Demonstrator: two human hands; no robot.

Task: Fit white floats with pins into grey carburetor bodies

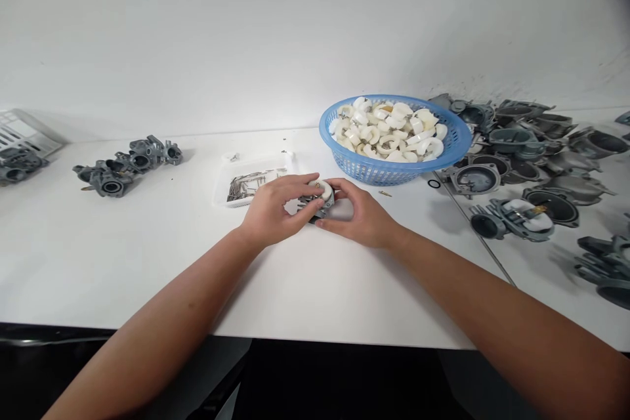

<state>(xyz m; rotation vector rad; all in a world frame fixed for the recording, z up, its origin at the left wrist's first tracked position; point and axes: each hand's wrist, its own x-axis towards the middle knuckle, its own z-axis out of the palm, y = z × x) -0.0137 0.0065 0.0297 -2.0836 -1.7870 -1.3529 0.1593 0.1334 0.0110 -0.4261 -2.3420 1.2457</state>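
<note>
A small grey metal carburetor body (327, 207) with a white plastic float (325, 191) on top is between my two hands at the middle of the table. My left hand (275, 209) has thumb and fingers on the float from the left. My right hand (363, 213) grips the metal body from the right, thumb low and fingers at the upper side. Fingers hide part of the body. Just behind my left hand is a white tray (221, 187) of thin metal pins (243, 188).
A blue basket (386, 174) heaped with white floats (388, 131) stands behind my right hand. Many carburetor bodies (475, 178) crowd the right side; several more (111, 184) lie at left. A black ring (434, 184) and a small brass piece (385, 193) are near the basket.
</note>
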